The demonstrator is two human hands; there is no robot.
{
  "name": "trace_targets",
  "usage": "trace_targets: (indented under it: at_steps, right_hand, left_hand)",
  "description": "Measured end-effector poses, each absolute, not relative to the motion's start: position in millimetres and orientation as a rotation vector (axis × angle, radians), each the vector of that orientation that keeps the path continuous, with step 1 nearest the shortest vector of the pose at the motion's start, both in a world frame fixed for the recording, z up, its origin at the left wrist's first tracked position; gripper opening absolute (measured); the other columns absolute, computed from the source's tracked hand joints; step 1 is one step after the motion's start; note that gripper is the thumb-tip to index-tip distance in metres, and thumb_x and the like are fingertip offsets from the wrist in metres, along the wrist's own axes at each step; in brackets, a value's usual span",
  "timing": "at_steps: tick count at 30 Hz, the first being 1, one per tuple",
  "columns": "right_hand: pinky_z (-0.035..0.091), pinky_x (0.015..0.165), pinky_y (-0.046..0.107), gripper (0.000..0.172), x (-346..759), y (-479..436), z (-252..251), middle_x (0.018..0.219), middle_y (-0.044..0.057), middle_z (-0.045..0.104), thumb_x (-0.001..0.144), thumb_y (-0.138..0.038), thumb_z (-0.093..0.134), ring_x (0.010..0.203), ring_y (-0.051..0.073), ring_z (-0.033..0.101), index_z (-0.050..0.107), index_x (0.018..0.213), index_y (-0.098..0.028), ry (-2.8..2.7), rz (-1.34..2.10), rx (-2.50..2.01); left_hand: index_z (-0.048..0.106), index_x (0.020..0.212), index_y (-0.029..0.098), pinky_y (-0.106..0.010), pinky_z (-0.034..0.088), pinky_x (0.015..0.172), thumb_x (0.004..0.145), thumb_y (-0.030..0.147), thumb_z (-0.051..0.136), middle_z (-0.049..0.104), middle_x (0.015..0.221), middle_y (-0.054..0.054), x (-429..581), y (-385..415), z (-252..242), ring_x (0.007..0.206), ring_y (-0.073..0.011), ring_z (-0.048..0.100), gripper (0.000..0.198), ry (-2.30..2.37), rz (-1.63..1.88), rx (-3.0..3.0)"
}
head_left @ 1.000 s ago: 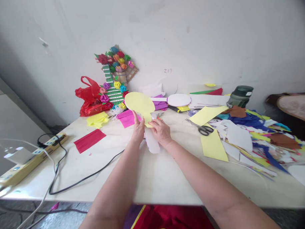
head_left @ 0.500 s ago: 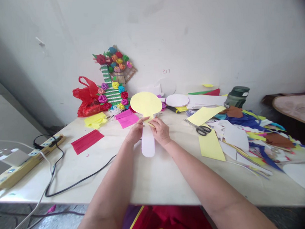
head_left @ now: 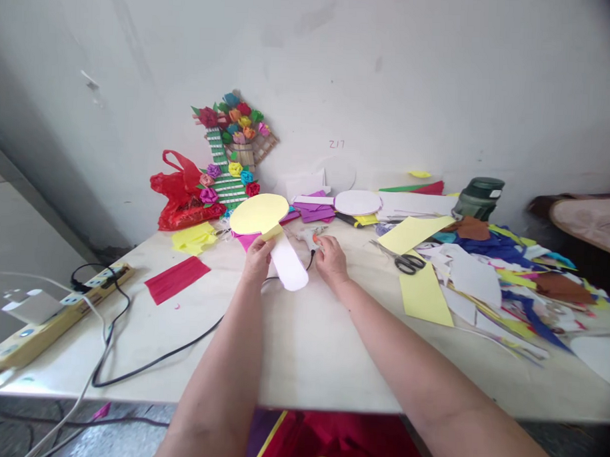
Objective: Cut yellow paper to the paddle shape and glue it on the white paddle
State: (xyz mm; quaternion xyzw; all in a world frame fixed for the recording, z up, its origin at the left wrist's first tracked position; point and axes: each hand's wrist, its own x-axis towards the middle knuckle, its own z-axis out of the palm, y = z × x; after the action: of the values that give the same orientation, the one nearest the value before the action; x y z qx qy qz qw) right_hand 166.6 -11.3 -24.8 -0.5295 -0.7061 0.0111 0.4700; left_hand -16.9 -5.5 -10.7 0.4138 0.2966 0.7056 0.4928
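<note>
My left hand [head_left: 258,257] is closed on a paddle-shaped paper cutout with a yellow round head [head_left: 259,213] and a white rounded handle [head_left: 290,262]. Its pinch is at the neck, where a yellow strip [head_left: 272,233] crosses. The cutout leans up to the left above the table. To the right, my right hand [head_left: 332,259] has its fingers curled around the grip of a hot glue gun [head_left: 308,238] that has a black cord; part of the grip is hidden by the fingers. Behind the cutout, a magenta paper piece [head_left: 244,242] is mostly covered.
Black-handled scissors [head_left: 408,263] rest on yellow paper [head_left: 425,299]. Paper scraps [head_left: 471,271] pile up at right beside a dark green bottle [head_left: 479,198]. A red bag [head_left: 179,194] and paper flowers [head_left: 241,123] stand behind. A power strip [head_left: 56,320] with cables lies left.
The cutout has shifted left and tilted, now in my left hand alone. My right hand has let go of its neck and moved right onto the glue gun.
</note>
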Motion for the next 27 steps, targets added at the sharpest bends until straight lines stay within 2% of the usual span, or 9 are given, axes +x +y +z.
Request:
trace_targets:
  at_steps: [6, 11, 15, 20, 23, 27]
  right_hand:
    - [0.037, 0.092, 0.037, 0.037, 157, -9, -25, 0.113, 0.014, 0.053, 0.076, -0.012, 0.043, 0.102, 0.024, 0.046, 0.057, 0.11, -0.014, -1.824, -0.046, -1.422]
    - [0.04, 0.084, 0.041, 0.033, 147, 8, -18, 0.107, 0.02, 0.055, 0.082, -0.022, 0.045, 0.099, 0.028, 0.048, 0.055, 0.111, -0.01, -1.927, -0.036, -1.646]
    - [0.042, 0.08, 0.041, 0.036, 141, 30, -11, 0.105, 0.022, 0.058, 0.081, -0.031, 0.05, 0.101, 0.03, 0.051, 0.056, 0.11, -0.008, -1.958, 0.064, -1.811]
    - [0.045, 0.076, 0.037, 0.026, 136, 45, -1, 0.1, 0.018, 0.061, 0.08, -0.02, 0.049, 0.099, 0.027, 0.055, 0.061, 0.103, -0.015, -1.915, 0.109, -1.92]
    - [0.045, 0.075, 0.038, 0.031, 141, 45, 1, 0.103, 0.019, 0.06, 0.08, -0.016, 0.046, 0.098, 0.027, 0.057, 0.058, 0.109, -0.015, -1.775, 0.137, -1.966]
    - [0.045, 0.076, 0.039, 0.049, 158, 40, -4, 0.11, 0.017, 0.056, 0.08, -0.017, 0.045, 0.097, 0.027, 0.058, 0.042, 0.128, -0.019, -1.573, 0.331, -1.905]
  left_hand:
    - [0.068, 0.08, 0.015, -0.024, 0.045, 0.059, 0.052, 0.018, 0.074, 0.067, 0.075, -0.003, -18, -5, -13, 0.065, -0.0142, 0.06, 0.029, 0.692, 1.756, 0.942]
    - [0.067, 0.082, 0.015, -0.024, 0.046, 0.061, 0.054, 0.02, 0.076, 0.067, 0.074, -0.003, -19, -1, -22, 0.064, -0.0131, 0.06, 0.03, 0.679, 1.702, 0.975]
    - [0.066, 0.081, 0.016, -0.024, 0.046, 0.062, 0.054, 0.024, 0.076, 0.066, 0.074, -0.001, -19, 1, -27, 0.064, -0.0124, 0.059, 0.03, 0.712, 1.674, 1.027]
    - [0.066, 0.083, 0.014, -0.027, 0.047, 0.067, 0.054, 0.029, 0.077, 0.067, 0.077, -0.003, -17, -2, -25, 0.068, -0.0145, 0.059, 0.035, 0.802, 1.62, 1.04]
    - [0.066, 0.084, 0.014, -0.028, 0.047, 0.068, 0.056, 0.031, 0.076, 0.067, 0.08, -0.005, -17, -4, -22, 0.069, -0.0152, 0.059, 0.034, 0.829, 1.625, 1.074]
    - [0.067, 0.081, 0.013, -0.026, 0.045, 0.064, 0.059, 0.03, 0.073, 0.065, 0.073, -0.004, -19, -4, -18, 0.064, -0.0137, 0.057, 0.028, 0.901, 1.613, 1.162]
